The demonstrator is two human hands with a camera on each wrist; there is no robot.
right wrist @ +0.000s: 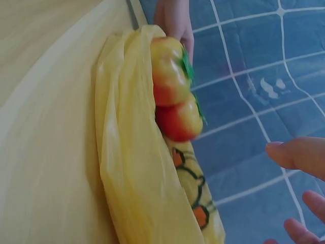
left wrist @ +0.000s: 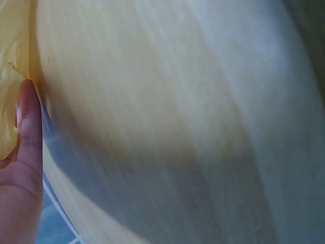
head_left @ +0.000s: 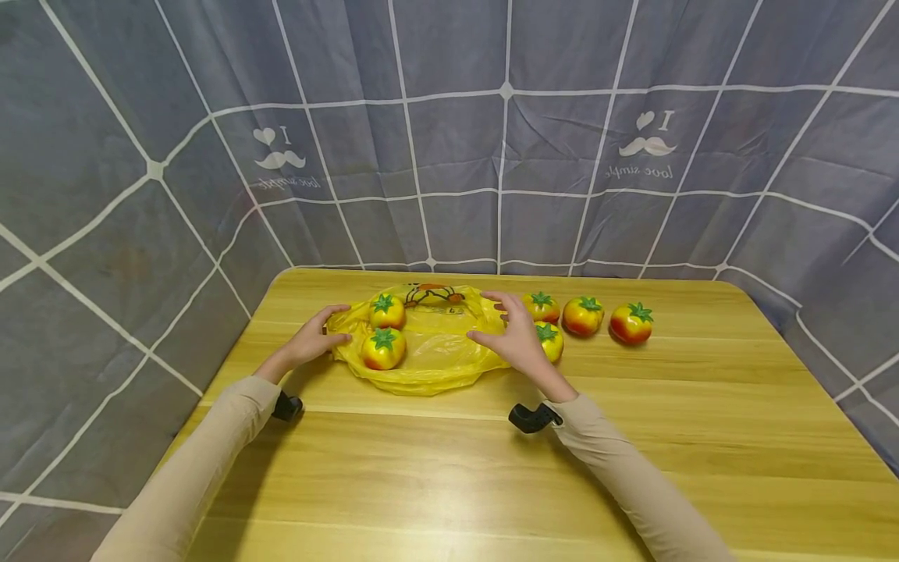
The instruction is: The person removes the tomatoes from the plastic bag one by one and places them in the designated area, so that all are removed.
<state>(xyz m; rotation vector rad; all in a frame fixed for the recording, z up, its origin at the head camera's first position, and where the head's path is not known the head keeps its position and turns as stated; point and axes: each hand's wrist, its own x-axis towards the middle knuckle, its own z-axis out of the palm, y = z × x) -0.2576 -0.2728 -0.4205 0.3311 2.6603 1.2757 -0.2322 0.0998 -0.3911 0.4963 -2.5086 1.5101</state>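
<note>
A yellow plastic bag (head_left: 449, 343) lies spread on the table, with a printed cartoon on its far part. Two yellow-and-red fruits with green leafy tops, like tomatoes or persimmons, sit at its left side: a far one (head_left: 387, 312) and a near one (head_left: 383, 349). My left hand (head_left: 309, 341) is at the bag's left edge, fingers and thumb apart; the left wrist view has a straight finger (left wrist: 30, 127) against the plastic. Over the bag's right side, my right hand (head_left: 516, 336) is spread, holding nothing. In the right wrist view its fingertips (right wrist: 284, 154) stand apart from the fruits.
Right of the bag are more such fruits: two partly behind my right hand, a far one (head_left: 541, 307) and a near one (head_left: 550, 341), then one (head_left: 583, 316) and another (head_left: 630, 323) farther right. A grey checked curtain (head_left: 456, 156) hangs behind the wooden table (head_left: 421, 476).
</note>
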